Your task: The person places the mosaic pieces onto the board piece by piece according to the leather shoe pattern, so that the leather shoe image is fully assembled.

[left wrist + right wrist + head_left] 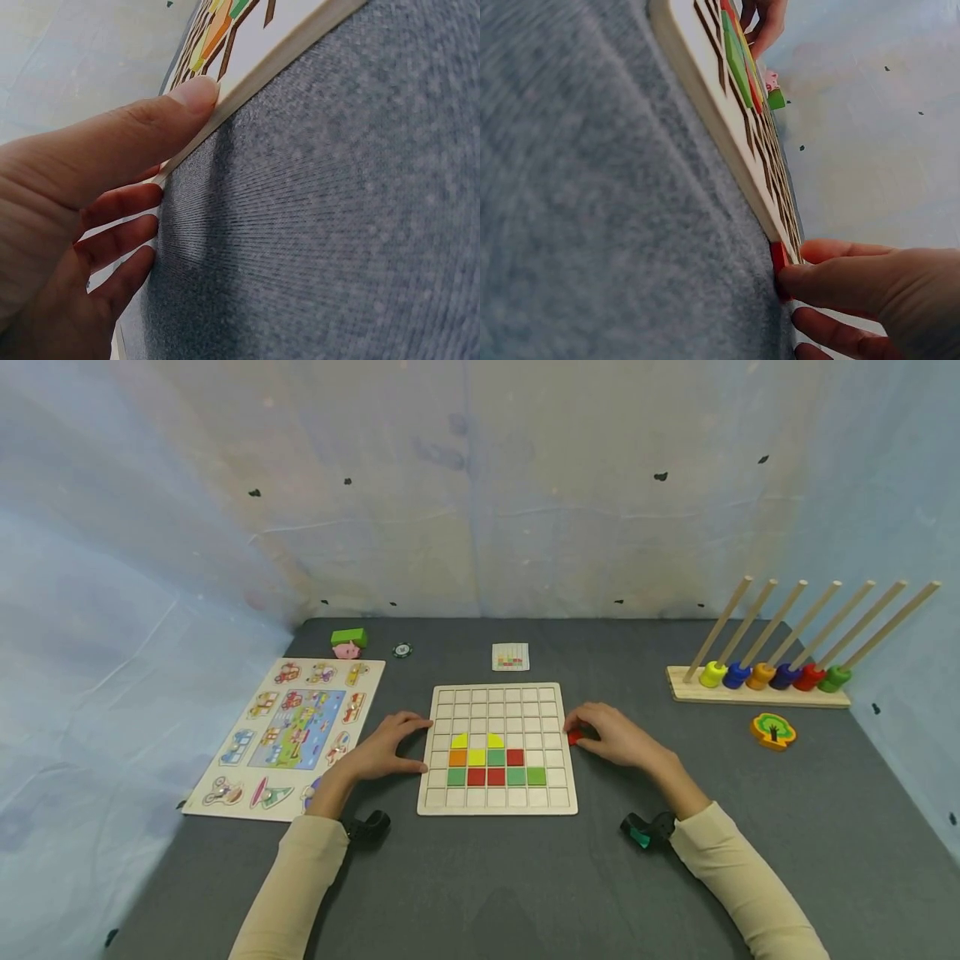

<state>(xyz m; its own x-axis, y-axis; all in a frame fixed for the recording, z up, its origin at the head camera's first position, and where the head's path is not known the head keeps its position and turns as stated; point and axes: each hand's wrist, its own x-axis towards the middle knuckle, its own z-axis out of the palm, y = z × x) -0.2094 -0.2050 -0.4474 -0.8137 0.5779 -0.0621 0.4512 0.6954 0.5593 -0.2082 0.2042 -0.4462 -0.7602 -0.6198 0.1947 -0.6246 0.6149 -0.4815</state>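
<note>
A wooden grid board point(497, 810) lies on the grey table with several coloured tiles point(495, 767) in its lower rows: yellow, orange, green, red. My left hand point(420, 745) rests against the board's left edge. In the left wrist view its thumb point(196, 91) presses on the rim of the board point(300, 41) and the fingers lie straight along it. My right hand point(576, 735) is at the board's right edge and pinches a small red tile point(574, 737). The right wrist view shows that red tile point(778, 259) touching the side of the board point(705, 82), held by my right hand point(791, 270).
A vehicle peg puzzle point(288, 735) lies left of the board, with a green block on a pink pig point(348, 643) and a small disc point(402, 650) behind it. A pattern card point(511, 656) sits behind the board. At the right stand a ring stacker point(757, 681) and a tree piece point(773, 731).
</note>
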